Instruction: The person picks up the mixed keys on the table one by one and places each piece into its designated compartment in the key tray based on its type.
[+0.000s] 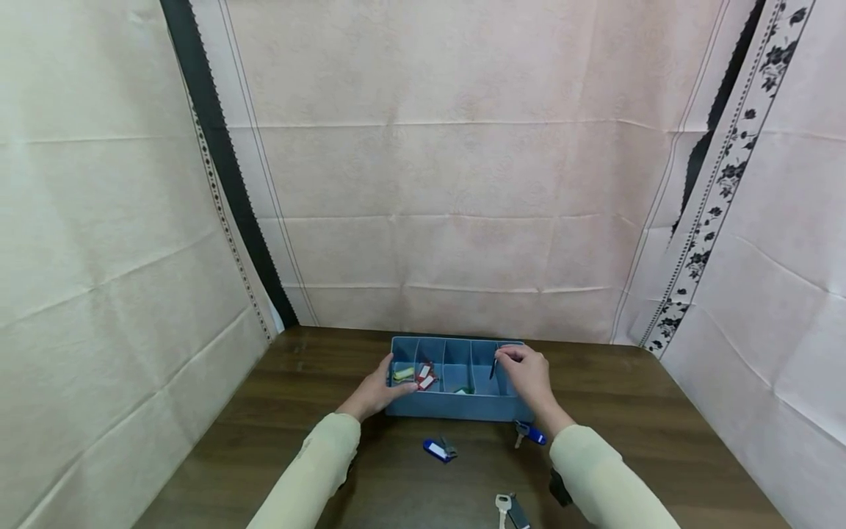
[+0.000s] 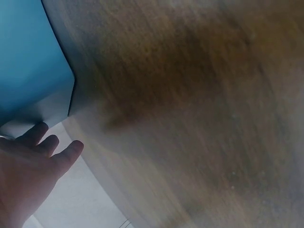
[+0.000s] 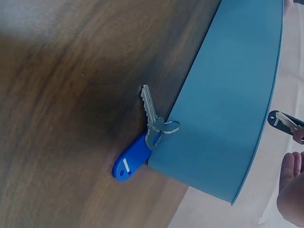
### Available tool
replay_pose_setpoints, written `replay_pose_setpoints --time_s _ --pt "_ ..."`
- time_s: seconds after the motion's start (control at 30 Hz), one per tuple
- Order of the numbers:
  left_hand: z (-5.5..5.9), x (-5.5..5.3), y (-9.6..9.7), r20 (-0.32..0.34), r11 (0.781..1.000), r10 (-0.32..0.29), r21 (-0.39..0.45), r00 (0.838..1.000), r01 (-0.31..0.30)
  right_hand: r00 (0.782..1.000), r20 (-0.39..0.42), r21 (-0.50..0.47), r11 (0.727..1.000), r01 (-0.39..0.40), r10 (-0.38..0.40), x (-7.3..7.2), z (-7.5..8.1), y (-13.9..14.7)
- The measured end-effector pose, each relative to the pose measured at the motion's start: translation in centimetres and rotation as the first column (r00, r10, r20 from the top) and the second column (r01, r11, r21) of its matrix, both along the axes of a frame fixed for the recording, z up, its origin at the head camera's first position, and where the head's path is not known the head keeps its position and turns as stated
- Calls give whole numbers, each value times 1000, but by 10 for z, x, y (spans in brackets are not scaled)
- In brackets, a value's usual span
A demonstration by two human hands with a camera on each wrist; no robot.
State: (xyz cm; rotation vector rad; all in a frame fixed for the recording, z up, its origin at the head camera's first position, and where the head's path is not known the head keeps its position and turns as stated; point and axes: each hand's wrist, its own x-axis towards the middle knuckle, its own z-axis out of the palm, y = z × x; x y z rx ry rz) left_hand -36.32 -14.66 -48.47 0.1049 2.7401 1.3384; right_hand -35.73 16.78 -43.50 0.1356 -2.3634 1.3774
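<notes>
A blue divided box (image 1: 456,406) stands on the table, and my left hand (image 1: 375,391) grips its left end, thumb at the front rim and fingers along the side. In the left wrist view, fingertips (image 2: 40,130) meet the box's wall. My right hand (image 1: 526,375) pinches a black key tag (image 1: 493,369), which hangs over the right part of the box. A silver key (image 3: 286,121) lies against that tag in the right wrist view. Yellow tags (image 1: 403,374) lie in the leftmost compartment, red tags (image 1: 425,376) beside them, and something green (image 1: 465,391) farther right, mostly hidden.
A blue-tagged key (image 1: 533,434) lies by the box's front right corner. Another blue tag (image 1: 438,450) with a key lies before the box. Closer to me are a silver key (image 1: 504,504) and dark tag (image 1: 518,512). Pale cloth (image 1: 449,184) hangs behind the wooden table (image 1: 284,433).
</notes>
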Motion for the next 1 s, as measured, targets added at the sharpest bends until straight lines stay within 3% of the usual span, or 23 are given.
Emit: replay_pose_setpoints --time_s 0.53,0.8,1.0 --pt "-2 -1 -1 4 1000 17 -11 1000 -17 992 80 -50 994 98 -93 -17 0 -5" --pt "-1 2 1 15 1000 19 6 1000 -19 992 98 -90 992 90 -81 -23 -2 -11" --pt "2 3 0 16 1000 12 9 1000 -12 995 99 -113 993 27 -16 -25 -4 -12"
